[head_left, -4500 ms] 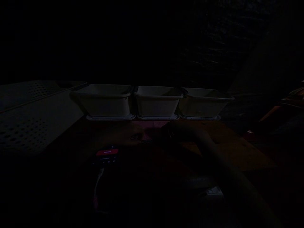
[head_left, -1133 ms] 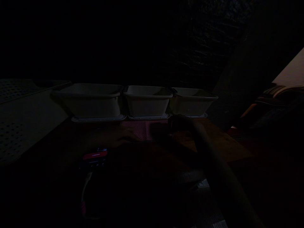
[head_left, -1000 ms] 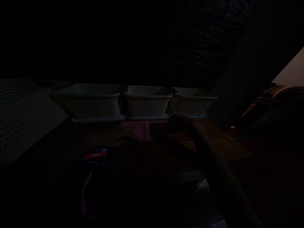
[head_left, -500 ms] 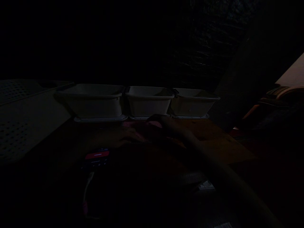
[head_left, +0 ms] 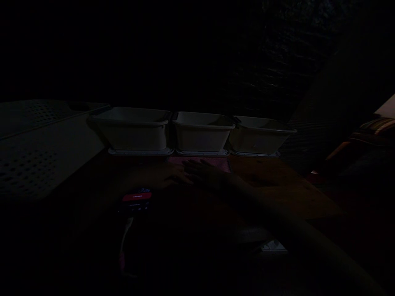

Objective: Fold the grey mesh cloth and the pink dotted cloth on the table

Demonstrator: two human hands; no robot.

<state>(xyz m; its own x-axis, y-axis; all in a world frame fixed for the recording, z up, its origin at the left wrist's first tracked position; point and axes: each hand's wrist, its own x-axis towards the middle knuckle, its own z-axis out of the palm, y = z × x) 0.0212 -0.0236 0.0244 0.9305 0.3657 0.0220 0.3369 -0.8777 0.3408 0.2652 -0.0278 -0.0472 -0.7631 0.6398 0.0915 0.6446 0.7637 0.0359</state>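
A pink cloth (head_left: 222, 163) lies on the wooden table, its far edge close to the middle bin. My right hand (head_left: 206, 172) rests flat on it with the fingers stretched out toward the left. Just left of that, my left hand (head_left: 173, 174) lies on or over the cloth's near left part, fingers extended to the right. The fingertips of both hands come close together, and neither hand grips anything that I can see. Much of the cloth is hidden beneath the hands and in the dark.
Three pale bins, left (head_left: 135, 133), middle (head_left: 202, 135) and right (head_left: 259, 137), line the table's (head_left: 277, 185) back. A perforated basket (head_left: 61, 152) stands left. A lit phone (head_left: 135, 201) with a cable (head_left: 125, 236) lies nearer me. Part of another person (head_left: 338, 152) shows at right.
My right hand has flattened from a raised, arched pose onto the cloth. More of the cloth's right side shows. The whole view has shifted slightly, with things appearing farther right.
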